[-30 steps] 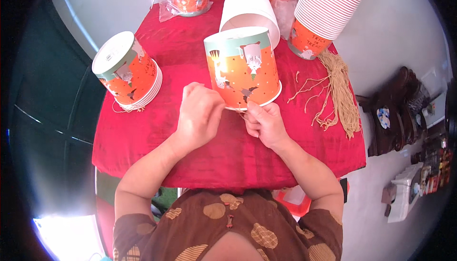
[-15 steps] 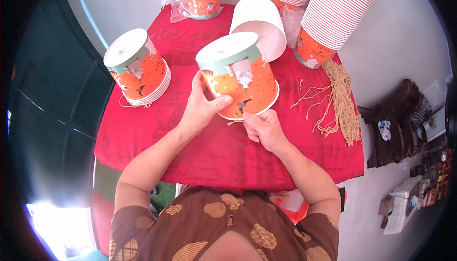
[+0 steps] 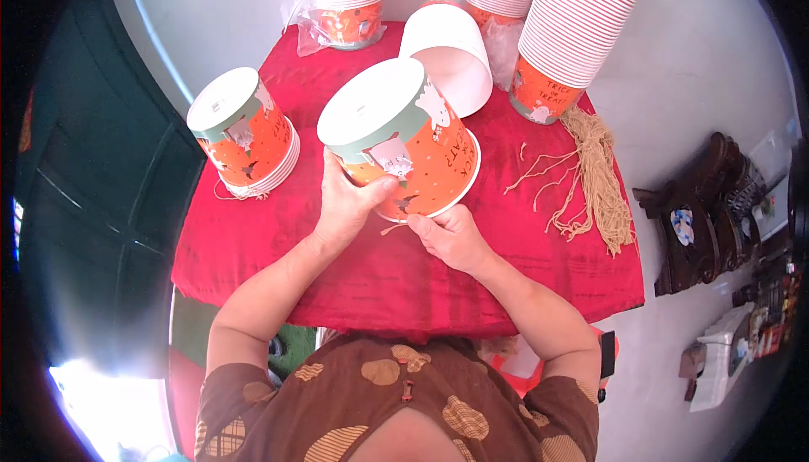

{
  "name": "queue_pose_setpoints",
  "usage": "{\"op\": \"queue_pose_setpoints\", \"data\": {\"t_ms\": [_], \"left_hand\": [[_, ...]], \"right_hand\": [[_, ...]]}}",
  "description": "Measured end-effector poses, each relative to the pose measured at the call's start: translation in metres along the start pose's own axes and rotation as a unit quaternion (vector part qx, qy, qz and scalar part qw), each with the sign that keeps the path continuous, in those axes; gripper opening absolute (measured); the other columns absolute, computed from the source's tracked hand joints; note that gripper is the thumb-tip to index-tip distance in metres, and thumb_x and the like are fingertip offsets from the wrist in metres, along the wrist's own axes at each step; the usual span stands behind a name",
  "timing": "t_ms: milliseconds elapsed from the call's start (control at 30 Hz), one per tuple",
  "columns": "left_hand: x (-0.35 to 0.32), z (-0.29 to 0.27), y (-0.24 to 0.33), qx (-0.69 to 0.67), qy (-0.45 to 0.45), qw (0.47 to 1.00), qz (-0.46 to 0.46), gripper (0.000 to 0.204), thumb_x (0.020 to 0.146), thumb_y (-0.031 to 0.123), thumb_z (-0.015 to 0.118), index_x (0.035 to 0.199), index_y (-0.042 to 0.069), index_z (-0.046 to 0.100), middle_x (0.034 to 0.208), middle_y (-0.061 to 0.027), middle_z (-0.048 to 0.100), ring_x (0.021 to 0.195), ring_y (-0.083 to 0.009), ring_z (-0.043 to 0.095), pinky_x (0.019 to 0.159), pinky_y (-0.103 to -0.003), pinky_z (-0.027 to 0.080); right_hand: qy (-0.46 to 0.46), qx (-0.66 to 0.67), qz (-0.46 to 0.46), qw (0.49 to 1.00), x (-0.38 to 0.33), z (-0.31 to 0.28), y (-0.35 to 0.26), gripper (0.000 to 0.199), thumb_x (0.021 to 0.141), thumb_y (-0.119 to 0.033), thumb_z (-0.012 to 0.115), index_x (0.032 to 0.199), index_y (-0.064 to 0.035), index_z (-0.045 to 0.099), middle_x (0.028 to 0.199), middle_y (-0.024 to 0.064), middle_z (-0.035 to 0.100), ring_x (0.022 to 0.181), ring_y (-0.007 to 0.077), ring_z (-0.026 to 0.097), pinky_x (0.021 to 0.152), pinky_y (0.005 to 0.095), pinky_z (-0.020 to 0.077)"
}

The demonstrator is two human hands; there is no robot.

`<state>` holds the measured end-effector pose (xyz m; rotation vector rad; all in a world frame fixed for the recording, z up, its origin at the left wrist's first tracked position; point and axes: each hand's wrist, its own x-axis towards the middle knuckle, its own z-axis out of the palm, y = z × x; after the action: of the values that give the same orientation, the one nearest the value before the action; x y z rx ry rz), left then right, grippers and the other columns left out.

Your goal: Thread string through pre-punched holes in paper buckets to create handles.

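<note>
An orange paper bucket with a green band and ghost pictures is held upside down, tilted, above the red cloth. My left hand grips its left side, thumb across the printed wall and fingers partly hidden behind. At the lower rim, my right hand is closed in a pinch on a tan string, whose short end pokes out beside the thumb. To the left, an upturned stack of matching buckets has string at its bottom rim. A bundle of tan strings lies at the right.
The red-covered table stretches before me. Behind the held bucket, a white-lined bucket lies tipped. Tall nested stacks stand at the back right, another stack with clear plastic at the back left. Dark furniture is off to the right.
The held bucket has turned and tilted, showing more of its white base and its lettered side. Both hands have shifted slightly left with it, keeping their grips.
</note>
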<state>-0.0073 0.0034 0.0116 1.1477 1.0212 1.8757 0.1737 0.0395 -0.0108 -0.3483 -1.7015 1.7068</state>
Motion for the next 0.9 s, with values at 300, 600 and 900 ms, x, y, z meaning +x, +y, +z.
{"op": "queue_pose_setpoints", "data": {"t_ms": [300, 600, 900], "left_hand": [[0.008, -0.014, 0.019, 0.067, 0.037, 0.995, 0.060, 0.091, 0.069, 0.027, 0.088, 0.134, -0.001, 0.031, 0.126, -0.0142, 0.049, 0.116, -0.0221, 0.053, 0.098, -0.037, 0.047], [-0.021, -0.060, 0.067, 0.152, 0.055, 0.985, 0.065, 0.095, 0.064, 0.037, 0.087, 0.133, -0.001, 0.035, 0.116, -0.0124, 0.058, 0.107, -0.0229, 0.059, 0.093, -0.037, 0.049], [-0.073, -0.161, 0.136, 0.236, 0.234, 0.913, 0.235, 0.083, 0.065, 0.045, 0.087, 0.121, -0.002, 0.051, 0.101, -0.0062, 0.061, 0.091, -0.0161, 0.059, 0.080, -0.030, 0.049]], "right_hand": [[0.021, -0.217, -0.050, 0.975, 0.000, -0.008, -0.001, 0.028, 0.099, -0.021, 0.055, 0.098, 0.0044, 0.068, 0.081, 0.0085, 0.070, 0.069, 0.0108, 0.062, 0.063, 0.0261, 0.0497], [0.166, -0.208, -0.104, 0.958, 0.004, -0.022, -0.008, 0.035, 0.103, -0.022, 0.045, 0.115, 0.0046, 0.064, 0.071, 0.0026, 0.060, 0.056, 0.0059, 0.050, 0.051, 0.0222, 0.0399], [0.135, -0.254, -0.013, 0.958, 0.009, -0.032, 0.014, 0.026, 0.099, -0.015, 0.052, 0.107, 0.0037, 0.068, 0.072, 0.0017, 0.062, 0.058, 0.0057, 0.053, 0.053, 0.0229, 0.0433]]}}
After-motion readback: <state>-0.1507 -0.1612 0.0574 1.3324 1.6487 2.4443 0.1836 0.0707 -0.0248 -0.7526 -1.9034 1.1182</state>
